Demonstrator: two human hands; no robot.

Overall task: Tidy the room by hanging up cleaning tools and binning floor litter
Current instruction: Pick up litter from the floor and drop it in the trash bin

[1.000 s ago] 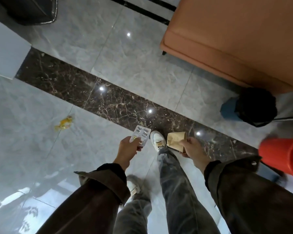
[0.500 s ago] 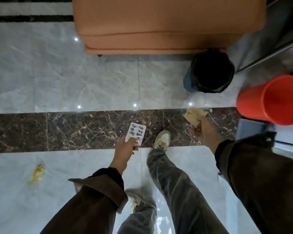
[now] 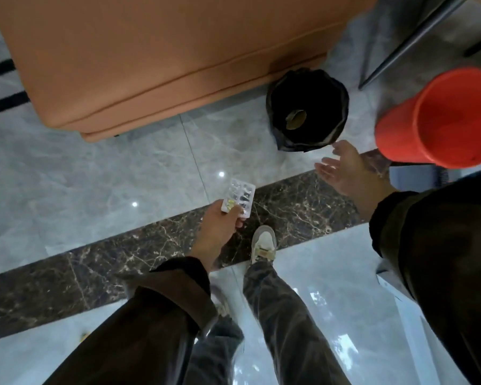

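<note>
Our left hand pinches a silver foil blister pack; right hand, fingers spread empty, hovers beside the black-lined round bin against the orange sofa edge.

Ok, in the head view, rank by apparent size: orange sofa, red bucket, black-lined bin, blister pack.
1. Orange sofa, largest.
2. Red bucket and black-lined bin: look similar; the bucket seems nearer the camera, so unranked.
3. Blister pack, smallest, in the left hand.

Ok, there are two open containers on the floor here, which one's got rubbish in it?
The black-lined bin beside the orange sofa; a brown scrap lies inside it. The red bucket to its right looks empty as far as its interior shows.
</note>
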